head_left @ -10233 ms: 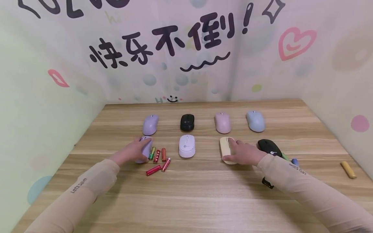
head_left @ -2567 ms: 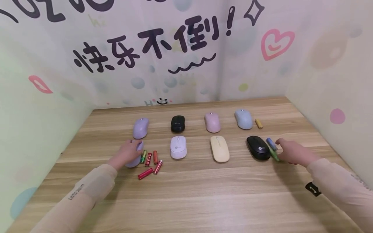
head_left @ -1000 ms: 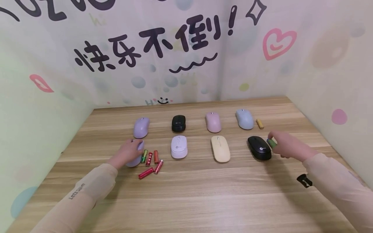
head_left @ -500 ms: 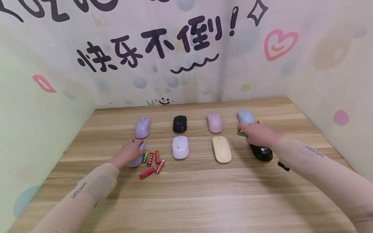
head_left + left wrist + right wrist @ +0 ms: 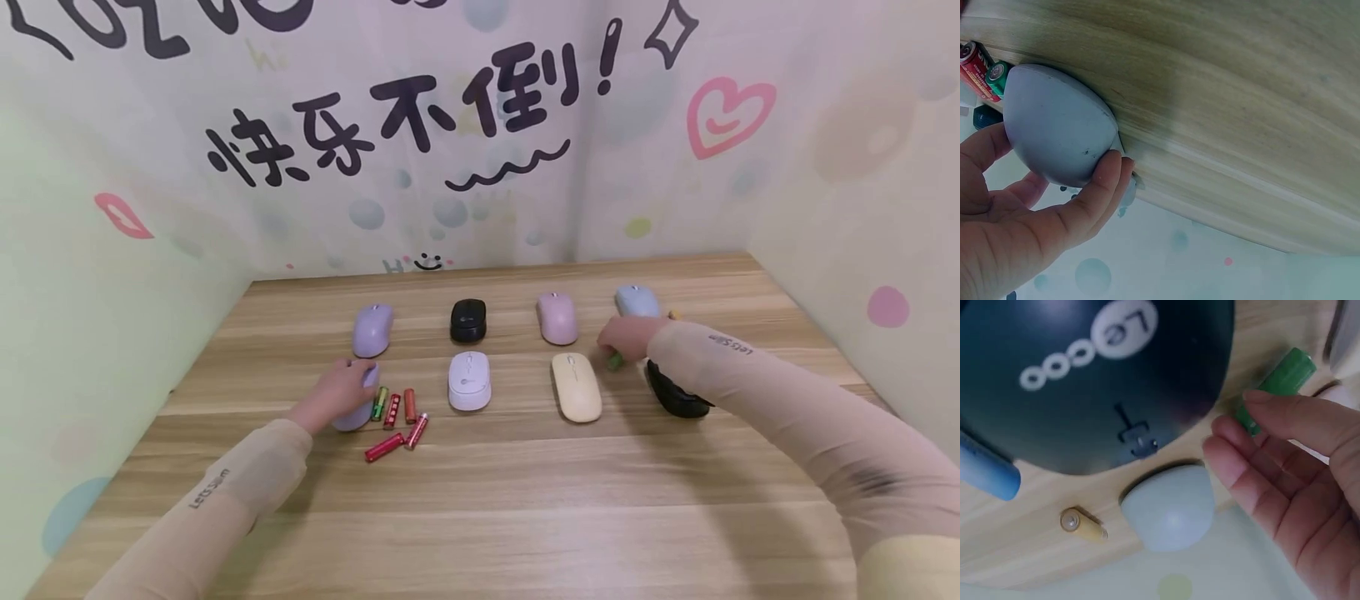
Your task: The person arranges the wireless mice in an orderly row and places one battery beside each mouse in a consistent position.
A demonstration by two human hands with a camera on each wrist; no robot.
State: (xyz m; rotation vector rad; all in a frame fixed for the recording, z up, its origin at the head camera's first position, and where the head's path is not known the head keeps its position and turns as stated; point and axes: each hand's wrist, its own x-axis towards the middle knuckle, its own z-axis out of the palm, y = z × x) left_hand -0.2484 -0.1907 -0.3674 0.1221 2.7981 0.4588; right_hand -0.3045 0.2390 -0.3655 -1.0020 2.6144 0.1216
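My left hand (image 5: 339, 392) grips the sides of a light purple computer mouse (image 5: 1060, 125) at the near left of the wooden table, its fingers bent round it in the left wrist view. Between thumb and fingertips my right hand (image 5: 1304, 481) pinches a green battery (image 5: 1285, 378), low over the table between the cream mouse (image 5: 576, 387) and the light blue mouse (image 5: 637, 302). Below my right forearm lies a black mouse (image 5: 678, 398), partly covered by the sleeve. Next to it is a blue battery (image 5: 988, 469), seen only in the right wrist view.
Several batteries (image 5: 392, 411), red, orange and green, lie right of my left hand. A white mouse (image 5: 469, 382) stands mid-table. Behind are a purple mouse (image 5: 372, 331), a small black mouse (image 5: 468, 321) and a pink mouse (image 5: 557, 318). A yellow battery (image 5: 1083, 524) lies near the blue mouse.
My right hand has left the cream mouse, taken the green battery from beside the black mouse and carried it left. The yellow battery has moved beside the blue mouse. My left hand stays put.
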